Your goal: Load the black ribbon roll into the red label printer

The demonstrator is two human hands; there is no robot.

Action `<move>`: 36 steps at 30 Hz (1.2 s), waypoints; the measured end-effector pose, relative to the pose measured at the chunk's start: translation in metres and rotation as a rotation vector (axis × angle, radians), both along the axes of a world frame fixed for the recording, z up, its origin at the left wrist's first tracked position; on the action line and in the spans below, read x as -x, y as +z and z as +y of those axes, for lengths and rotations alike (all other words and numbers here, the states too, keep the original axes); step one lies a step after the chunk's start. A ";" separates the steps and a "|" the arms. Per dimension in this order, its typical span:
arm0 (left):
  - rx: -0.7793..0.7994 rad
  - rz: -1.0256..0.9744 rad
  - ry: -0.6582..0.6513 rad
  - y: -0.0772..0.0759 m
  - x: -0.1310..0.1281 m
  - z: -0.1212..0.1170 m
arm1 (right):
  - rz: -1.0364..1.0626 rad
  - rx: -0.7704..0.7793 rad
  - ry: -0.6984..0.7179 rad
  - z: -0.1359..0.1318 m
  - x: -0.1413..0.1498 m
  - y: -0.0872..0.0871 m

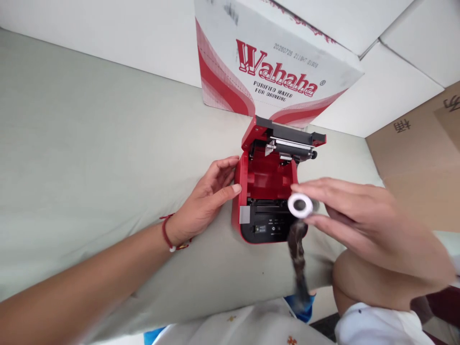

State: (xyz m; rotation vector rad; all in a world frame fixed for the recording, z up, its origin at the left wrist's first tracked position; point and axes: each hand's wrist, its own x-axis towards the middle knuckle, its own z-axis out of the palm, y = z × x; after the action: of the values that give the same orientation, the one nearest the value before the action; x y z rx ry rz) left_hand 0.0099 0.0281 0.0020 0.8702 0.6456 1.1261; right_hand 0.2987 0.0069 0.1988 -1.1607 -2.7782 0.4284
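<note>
Box [280,72] reading "Wahaha Purified Water for Drinking" beyond both hands; right fingers [307,201] pinch a roll [294,205]; left fingers [237,175], loosely open, touch red printer [243,184].

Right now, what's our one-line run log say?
left hand: against red machine | right hand: holding white-ringed roll | lid: open | dark strip: below roll | Wahaha box: behind machine

The right hand [354,215] and dangling dark strip [297,254] are blurred.
</note>
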 end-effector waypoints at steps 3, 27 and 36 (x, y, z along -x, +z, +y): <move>0.009 -0.005 -0.003 -0.001 0.000 0.000 | 0.011 -0.157 -0.130 0.011 0.027 -0.025; -0.528 0.461 0.318 -0.012 0.001 -0.018 | 0.013 -0.092 0.049 0.002 0.027 -0.017; -1.340 0.823 0.524 -0.004 -0.005 -0.040 | -0.105 -0.012 0.241 -0.021 0.021 0.008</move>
State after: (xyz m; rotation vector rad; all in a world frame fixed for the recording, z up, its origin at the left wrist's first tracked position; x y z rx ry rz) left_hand 0.0150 -0.0119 -0.0020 2.4984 0.7606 1.6678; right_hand 0.2782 -0.0138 0.2070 -0.8725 -3.0207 0.3803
